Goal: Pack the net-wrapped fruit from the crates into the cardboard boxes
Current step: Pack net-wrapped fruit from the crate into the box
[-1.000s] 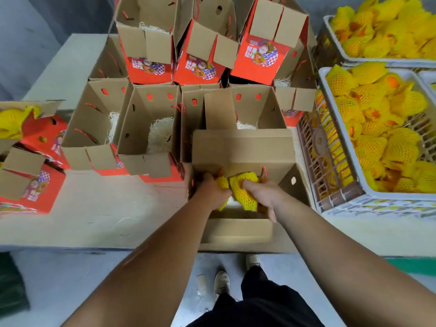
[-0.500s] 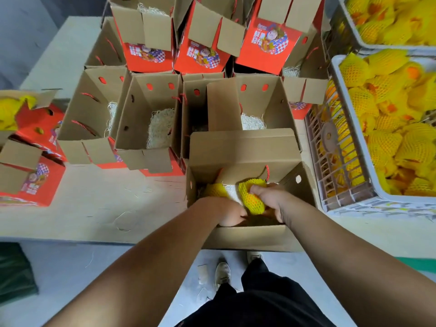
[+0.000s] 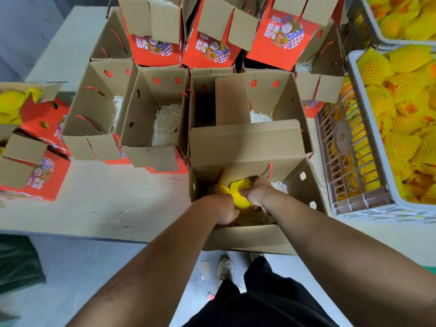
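Note:
Both my hands reach down into the open cardboard box [image 3: 247,147] at the table's front edge. My right hand [image 3: 256,192] grips a yellow net-wrapped fruit [image 3: 239,194] inside it. My left hand [image 3: 225,210] is lower in the box, knuckles up, beside a second yellow fruit [image 3: 223,188]; its fingers are hidden. White shredded padding [image 3: 279,186] shows at the box's right inner side. White plastic crates [image 3: 361,128] at the right hold several more yellow netted fruit.
Several open cardboard boxes [image 3: 153,109] with white padding stand behind and to the left, with red printed boxes [image 3: 207,46] stacked behind them. A box with yellow fruit [image 3: 11,102] sits at far left. The table edge [image 3: 94,234] runs in front; my shoes are below.
Both hands have gone deeper into the front box with the fruit. The left hand moved down toward the box's near wall.

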`<state>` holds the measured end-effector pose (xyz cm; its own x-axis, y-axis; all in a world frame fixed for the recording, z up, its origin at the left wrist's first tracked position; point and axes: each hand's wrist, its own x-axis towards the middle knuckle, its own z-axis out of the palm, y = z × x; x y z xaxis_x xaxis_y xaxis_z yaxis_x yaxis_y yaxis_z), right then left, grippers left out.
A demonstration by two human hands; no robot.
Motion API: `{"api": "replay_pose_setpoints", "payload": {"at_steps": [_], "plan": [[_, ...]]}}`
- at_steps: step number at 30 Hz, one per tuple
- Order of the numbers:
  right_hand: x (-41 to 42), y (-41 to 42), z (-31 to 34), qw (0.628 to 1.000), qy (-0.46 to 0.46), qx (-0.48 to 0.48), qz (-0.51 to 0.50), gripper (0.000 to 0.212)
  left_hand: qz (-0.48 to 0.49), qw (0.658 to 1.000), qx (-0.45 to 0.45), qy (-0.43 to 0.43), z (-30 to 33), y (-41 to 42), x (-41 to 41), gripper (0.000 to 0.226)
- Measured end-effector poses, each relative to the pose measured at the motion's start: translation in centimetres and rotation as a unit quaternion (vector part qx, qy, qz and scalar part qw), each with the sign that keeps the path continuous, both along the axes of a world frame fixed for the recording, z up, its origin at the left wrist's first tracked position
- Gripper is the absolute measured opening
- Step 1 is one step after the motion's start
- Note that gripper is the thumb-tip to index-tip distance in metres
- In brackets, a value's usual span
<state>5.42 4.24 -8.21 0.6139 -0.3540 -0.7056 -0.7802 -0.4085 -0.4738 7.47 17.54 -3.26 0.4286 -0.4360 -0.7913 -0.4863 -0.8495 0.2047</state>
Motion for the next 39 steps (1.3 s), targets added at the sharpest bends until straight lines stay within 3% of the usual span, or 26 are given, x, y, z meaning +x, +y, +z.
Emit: {"api": "replay_pose_setpoints", "payload": {"at_steps": [6,12,15,19,26,31,36,39], "plan": [[-0.5,-1.2,1.1,0.993,0.048,-0.044,0.098,0.069,0.025,0.999,-0.021,-0.006,0.5,0.9,-0.4,0.044],[-3.8,-4.5,6.0,0.989,-0.037,-0.055,0.136,0.035,0.137,0.971,-0.196,-0.017,2.6,1.6,-0.4,0.043],[-6.3,-5.6,8.1,0.989,-0.13,-0.038,0.062,0.029,0.181,0.936,-0.3,-0.028,3.2,-0.7,-1.5,0.033],[-8.1,-7.1,10.6,0.953,-0.299,-0.017,-0.033,0.026,0.268,0.858,-0.438,0.023,5.0,-6.6,-3.4,0.025],[-9.9,-16.1,12.7,0.887,-0.436,-0.035,-0.151,0.033,0.325,0.772,-0.54,0.083,7.7,-19.0,-6.7,0.035],[-12.7,-25.9,13.3,0.881,-0.438,-0.07,-0.166,0.03,0.297,0.773,-0.557,0.062,8.2,-29.9,-9.5,0.04],[-14.1,-37.0,11.2,0.897,-0.374,-0.12,-0.202,0.02,0.255,0.809,-0.525,0.068,6.3,-39.5,-9.1,0.036],[-13.2,-43.3,8.0,0.947,-0.2,-0.21,-0.135,0.054,0.262,0.831,-0.489,0.04,3.8,-42.4,-8.1,0.028]]}}
